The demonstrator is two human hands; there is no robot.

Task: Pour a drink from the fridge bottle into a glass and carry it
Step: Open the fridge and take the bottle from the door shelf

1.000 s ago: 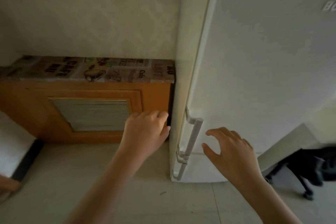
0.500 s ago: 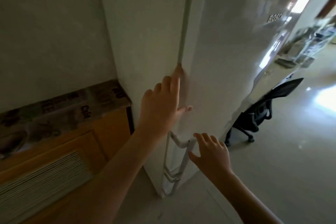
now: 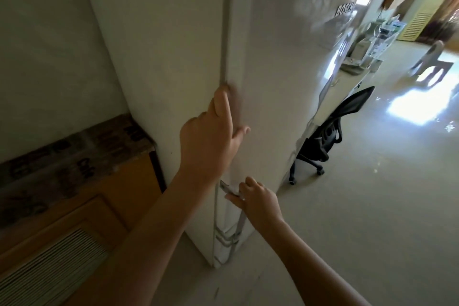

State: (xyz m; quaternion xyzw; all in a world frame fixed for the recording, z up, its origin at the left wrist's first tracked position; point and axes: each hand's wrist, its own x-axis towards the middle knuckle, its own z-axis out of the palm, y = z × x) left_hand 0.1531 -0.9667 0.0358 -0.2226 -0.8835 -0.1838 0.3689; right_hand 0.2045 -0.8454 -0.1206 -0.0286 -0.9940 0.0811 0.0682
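So the person's at the white fridge [image 3: 273,82], door shut, no bottle or glass to be seen anywhere. Their left hand [image 3: 211,136] lies against the door seam, fingers pretty much straight, thumb out on the door front. The right hand [image 3: 255,200] sits lower, fingers hooked round the top of the door handle [image 3: 237,226]. A black office chair [image 3: 325,136] stands past the fridge, on the floor.
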